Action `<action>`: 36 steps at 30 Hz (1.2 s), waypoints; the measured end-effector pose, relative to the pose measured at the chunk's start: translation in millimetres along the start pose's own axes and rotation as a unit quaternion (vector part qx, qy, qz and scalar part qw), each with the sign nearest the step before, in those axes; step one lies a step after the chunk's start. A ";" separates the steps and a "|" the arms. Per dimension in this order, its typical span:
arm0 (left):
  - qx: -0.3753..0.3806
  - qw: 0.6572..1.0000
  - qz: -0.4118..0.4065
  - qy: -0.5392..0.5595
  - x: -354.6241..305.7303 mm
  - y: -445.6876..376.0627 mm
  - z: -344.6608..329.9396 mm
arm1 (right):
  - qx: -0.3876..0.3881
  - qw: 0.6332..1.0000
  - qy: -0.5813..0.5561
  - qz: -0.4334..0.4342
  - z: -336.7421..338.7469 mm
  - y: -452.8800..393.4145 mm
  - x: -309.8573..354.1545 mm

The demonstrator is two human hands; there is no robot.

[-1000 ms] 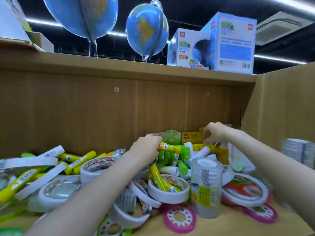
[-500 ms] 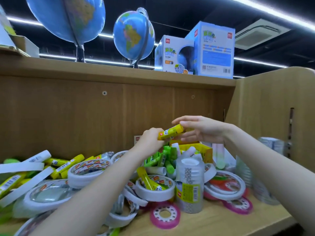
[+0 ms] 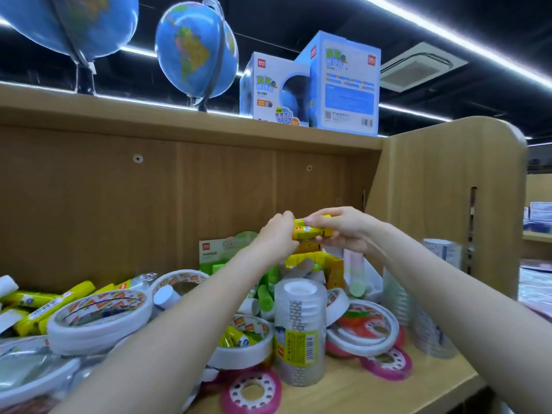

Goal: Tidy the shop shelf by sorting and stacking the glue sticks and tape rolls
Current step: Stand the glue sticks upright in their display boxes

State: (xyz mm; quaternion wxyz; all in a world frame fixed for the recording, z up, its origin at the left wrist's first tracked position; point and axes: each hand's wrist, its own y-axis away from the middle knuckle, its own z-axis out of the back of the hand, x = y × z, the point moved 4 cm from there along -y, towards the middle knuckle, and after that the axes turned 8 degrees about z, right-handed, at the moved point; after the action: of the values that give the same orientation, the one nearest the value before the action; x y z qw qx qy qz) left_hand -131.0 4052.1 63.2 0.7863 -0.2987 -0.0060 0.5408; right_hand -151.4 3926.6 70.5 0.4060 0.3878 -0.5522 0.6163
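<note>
- Left hand [image 3: 276, 234] and right hand [image 3: 343, 231] both grip one yellow glue stick [image 3: 310, 229] above the shelf [image 3: 388, 392].
- Box [image 3: 273, 91] overhead reads "GLOBE".
- Wrapped tape stack [image 3: 299, 330] and loose tape rolls [image 3: 98, 321] clutter below.

**Globes and boxes above the shelf**

Two blue globes [image 3: 195, 52] stand on the wooden top board [image 3: 119, 110], the left globe [image 3: 71, 22] cut off by the frame. Just right of them sit two blue globe boxes [image 3: 345, 82], touching. A ceiling air vent [image 3: 422, 67] and light strips [image 3: 448, 35] show overhead.
</note>
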 end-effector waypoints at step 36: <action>0.095 0.951 0.217 -0.201 197.1 228.8 161.6 | 0.355 0.786 0.459 0.215 -254.6 41.8 34.6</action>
State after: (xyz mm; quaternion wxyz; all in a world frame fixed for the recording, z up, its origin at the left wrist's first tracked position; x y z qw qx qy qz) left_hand -296.7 4349.4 25.1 0.6571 -0.1020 -0.0470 0.7454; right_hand -210.5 4180.0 64.5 0.3021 0.0479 -0.1119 0.9455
